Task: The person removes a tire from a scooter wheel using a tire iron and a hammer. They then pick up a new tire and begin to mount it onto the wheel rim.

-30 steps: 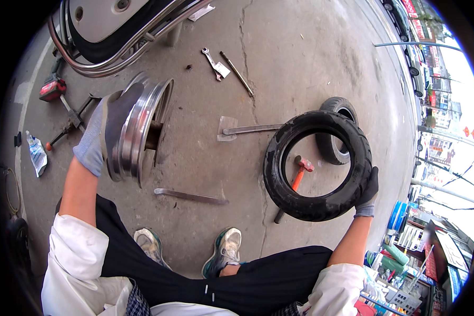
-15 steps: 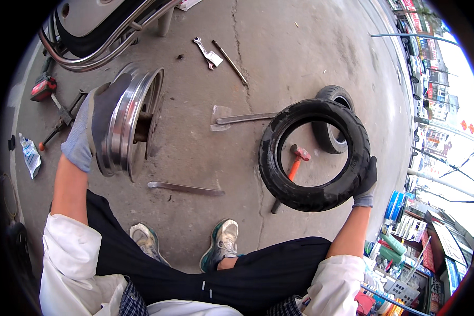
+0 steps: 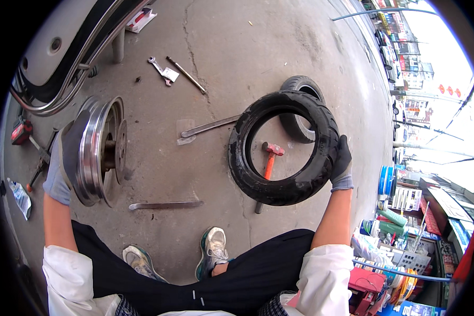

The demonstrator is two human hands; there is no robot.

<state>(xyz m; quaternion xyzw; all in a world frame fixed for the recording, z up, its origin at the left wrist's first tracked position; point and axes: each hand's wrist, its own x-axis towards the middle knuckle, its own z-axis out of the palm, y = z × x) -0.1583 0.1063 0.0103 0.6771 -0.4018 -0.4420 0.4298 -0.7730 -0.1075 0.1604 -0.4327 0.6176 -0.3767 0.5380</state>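
My left hand (image 3: 62, 166), in a grey and dark work glove, is closed on the outer side of a shiny metal wheel rim (image 3: 92, 152). The rim stands upright, its hub (image 3: 109, 154) facing right. On the other side, my gloved right hand (image 3: 343, 164) grips the right edge of a black tire (image 3: 242, 158), tilted toward me. Through the tire's opening shows a red-headed hammer (image 3: 273, 150) with an orange handle, lying on the ground. Part of a second, worn tire (image 3: 295, 129) is hidden behind the first one.
A flat metal bar (image 3: 166, 205) lies before my shoes; a tire lever (image 3: 210, 126) is farther off. Beyond are a wrench (image 3: 155, 64) and a metal rod (image 3: 186, 75). A vehicle with chrome bars (image 3: 73, 102) stands at far left, near a red-and-black power tool (image 3: 21, 131).
The view has shifted, so the ground and tools appear farther left and lower. The rim has turned slightly, showing more of its hub side. Both hands keep their holds.
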